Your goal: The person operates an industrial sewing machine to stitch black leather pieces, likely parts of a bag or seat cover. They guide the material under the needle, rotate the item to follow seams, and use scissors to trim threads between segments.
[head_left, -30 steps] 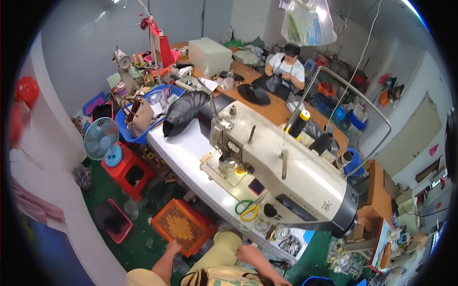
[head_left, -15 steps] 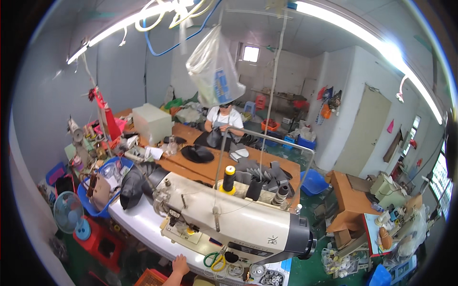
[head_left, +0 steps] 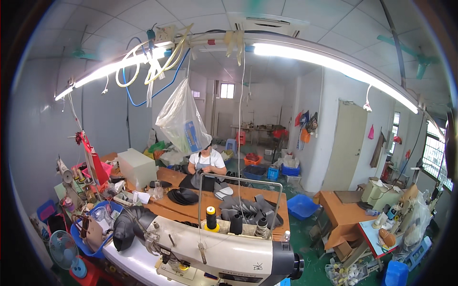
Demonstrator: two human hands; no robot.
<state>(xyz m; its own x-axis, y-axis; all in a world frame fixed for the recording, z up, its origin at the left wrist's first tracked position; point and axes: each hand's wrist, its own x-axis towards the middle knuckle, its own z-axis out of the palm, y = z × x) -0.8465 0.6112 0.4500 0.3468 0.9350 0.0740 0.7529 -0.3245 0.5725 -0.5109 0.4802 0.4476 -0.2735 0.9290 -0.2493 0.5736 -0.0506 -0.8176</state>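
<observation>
Neither of my hands shows in the head view at this moment. In front of me stands a white sewing machine (head_left: 217, 252) with a dark handwheel (head_left: 296, 266) at its right end. A black spool of thread (head_left: 211, 218) with a yellow base stands behind it. Beside this are a dark cone (head_left: 236, 224) and a grey thread cone (head_left: 261, 227). Dark, leather-like pieces (head_left: 125, 229) lie at the left end of the white machine table (head_left: 138, 261).
Across the brown worktable (head_left: 160, 202), a person (head_left: 208, 162) handles dark material. A clear plastic bag (head_left: 181, 119) hangs above. At left are a blue basket (head_left: 86, 243) and a fan (head_left: 63, 249); at right, a blue tub (head_left: 302, 207) and another worktable (head_left: 336, 205).
My view has tilted up, so more ceiling shows and the sewing machine sits lower. One of my hands, earlier at the lower edge near green- and yellow-handled scissors, is out of view.
</observation>
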